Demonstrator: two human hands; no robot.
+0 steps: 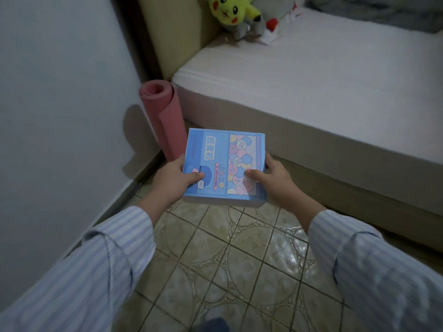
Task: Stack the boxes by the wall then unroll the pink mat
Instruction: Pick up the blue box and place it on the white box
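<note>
Dim room. White wall [60,97] on the left, glossy patterned floor [239,259] below, low bed [323,87] on the right with plush toys [233,10] at its far corner.

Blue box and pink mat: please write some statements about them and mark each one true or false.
1. Both hands hold the blue box. True: left hand, right hand.
2. The pink mat is unrolled on the floor. False: it stands rolled, upright, beside the wall.
3. A yellow plush toy sits on the bed. True.
4. The blue box rests on the bed. False: it is held above the tiled floor.
</note>
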